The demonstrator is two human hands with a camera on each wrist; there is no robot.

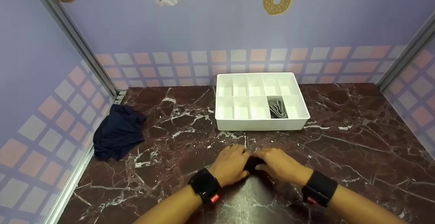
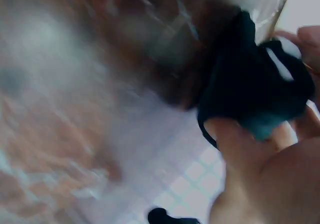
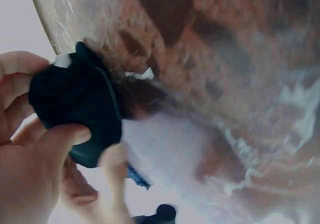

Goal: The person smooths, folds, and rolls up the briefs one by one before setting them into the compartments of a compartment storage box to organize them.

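Both hands meet over the dark marble table [image 1: 340, 156], in front of the white divided tray [image 1: 261, 124]. My left hand [image 1: 232, 164] and right hand [image 1: 277, 164] together grip a small bundle of dark cloth [image 1: 253, 164] between them. In the left wrist view the dark cloth [image 2: 255, 96] is pinched by the thumb and fingers [image 2: 240, 144]. In the right wrist view the same cloth [image 3: 75, 109] is held by curled fingers [image 3: 60, 139]. A grey folded item [image 1: 278, 108] lies in one front compartment of the tray.
A heap of dark blue cloth [image 1: 117, 132] lies at the table's left edge by the wall. Patterned walls close in the table on the left, back and right. Both wrists wear black bands.
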